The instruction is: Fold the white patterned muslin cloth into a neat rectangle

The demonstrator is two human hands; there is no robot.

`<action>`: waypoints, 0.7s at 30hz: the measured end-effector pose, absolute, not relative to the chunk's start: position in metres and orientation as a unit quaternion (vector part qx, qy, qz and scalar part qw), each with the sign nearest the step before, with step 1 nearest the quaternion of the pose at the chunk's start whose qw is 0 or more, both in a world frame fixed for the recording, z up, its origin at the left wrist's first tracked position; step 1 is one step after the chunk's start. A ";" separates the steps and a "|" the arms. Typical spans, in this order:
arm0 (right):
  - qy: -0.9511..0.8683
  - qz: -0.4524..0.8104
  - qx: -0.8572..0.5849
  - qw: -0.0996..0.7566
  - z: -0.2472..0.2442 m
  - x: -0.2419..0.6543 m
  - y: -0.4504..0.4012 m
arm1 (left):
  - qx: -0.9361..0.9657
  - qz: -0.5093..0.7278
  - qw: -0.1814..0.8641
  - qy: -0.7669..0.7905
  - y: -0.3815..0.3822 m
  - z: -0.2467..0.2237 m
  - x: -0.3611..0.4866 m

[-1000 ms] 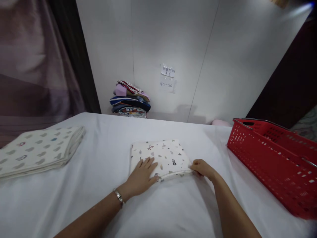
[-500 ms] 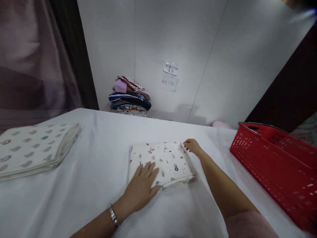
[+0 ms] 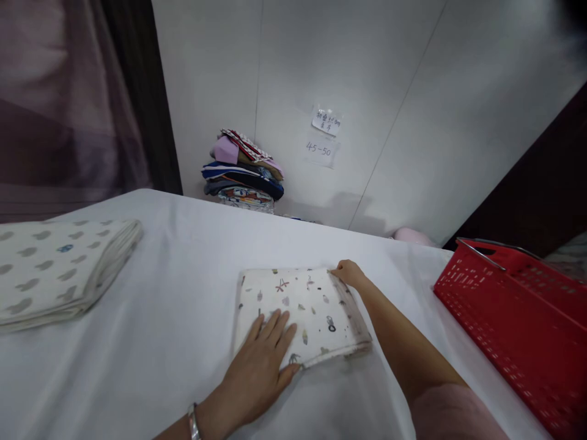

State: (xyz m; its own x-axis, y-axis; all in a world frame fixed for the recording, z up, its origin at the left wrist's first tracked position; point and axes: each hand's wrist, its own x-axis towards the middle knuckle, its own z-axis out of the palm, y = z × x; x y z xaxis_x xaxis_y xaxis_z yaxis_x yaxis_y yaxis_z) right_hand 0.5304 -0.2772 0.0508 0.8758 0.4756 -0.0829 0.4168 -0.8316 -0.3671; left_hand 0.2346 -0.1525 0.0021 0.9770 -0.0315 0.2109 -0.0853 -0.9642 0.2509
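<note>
A folded white cloth (image 3: 302,305) with small prints lies on the white-covered table (image 3: 192,256). Flat on its near left part rests my left hand (image 3: 259,373), fingers spread, a silver bracelet on the wrist. My right hand (image 3: 349,272) pinches the cloth's far right corner between closed fingers. Along the right side, the folded layers of the cloth show as a slanting edge.
On the left lies a thicker folded cloth (image 3: 59,263) with grey spots. A red plastic basket (image 3: 513,318) stands on the right. Beyond the table's far edge, a pile of folded clothes (image 3: 245,174) is against the wall, with paper signs (image 3: 321,150) beside it.
My right hand has closed on the far right corner, and the right edge of the cloth is lifted a little. My left hand stays flat on it. The view has shifted slightly.
</note>
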 end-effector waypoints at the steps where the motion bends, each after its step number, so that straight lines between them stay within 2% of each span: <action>1: -0.239 0.089 -0.951 0.174 0.051 0.532 -0.278 | 0.986 0.104 0.130 -0.029 -0.152 0.002 0.235; 7: -0.228 0.066 -0.949 0.208 0.049 0.543 -0.295 | 0.986 0.101 0.130 -0.035 -0.152 0.004 0.235; 15: -0.239 0.047 -0.953 0.183 0.037 0.543 -0.295 | 0.987 0.118 0.102 -0.038 -0.152 0.002 0.235; 21: -0.388 -0.033 -0.904 0.178 0.044 0.510 -0.277 | 0.983 0.138 0.118 -0.039 -0.152 -0.001 0.235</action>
